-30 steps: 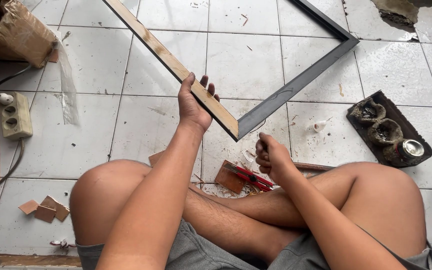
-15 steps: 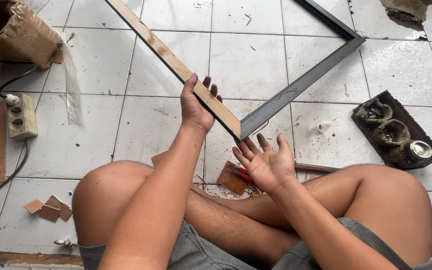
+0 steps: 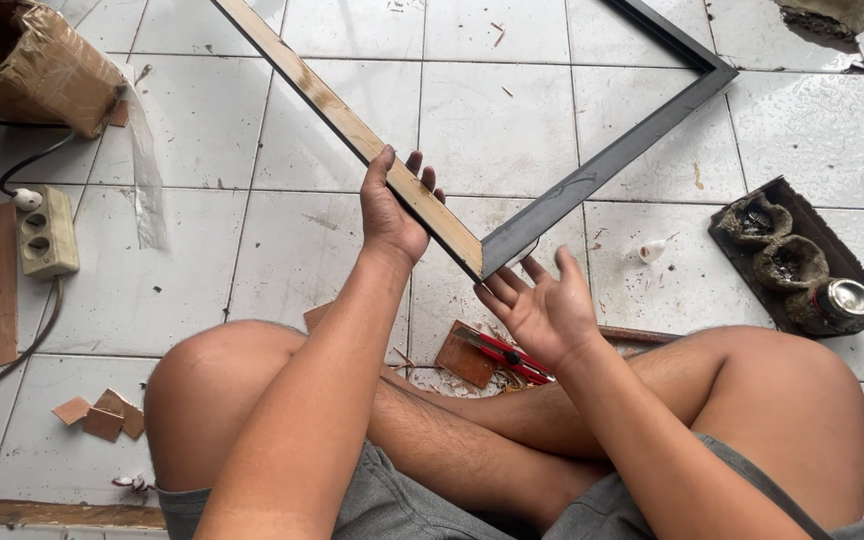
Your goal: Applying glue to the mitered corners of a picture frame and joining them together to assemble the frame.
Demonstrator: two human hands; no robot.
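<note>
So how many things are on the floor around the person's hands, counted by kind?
Dark wooden picture frame, gripped by the left hand: 1
Red utility knife, below the open right hand: 1
White power strip: 1
Small brown wood offcuts: 3
Dark tray: 1
Total: 7

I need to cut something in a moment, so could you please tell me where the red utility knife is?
In the head view, the red utility knife lies on the tiled floor, just below the open right hand, beside a small brown wood piece.
</note>
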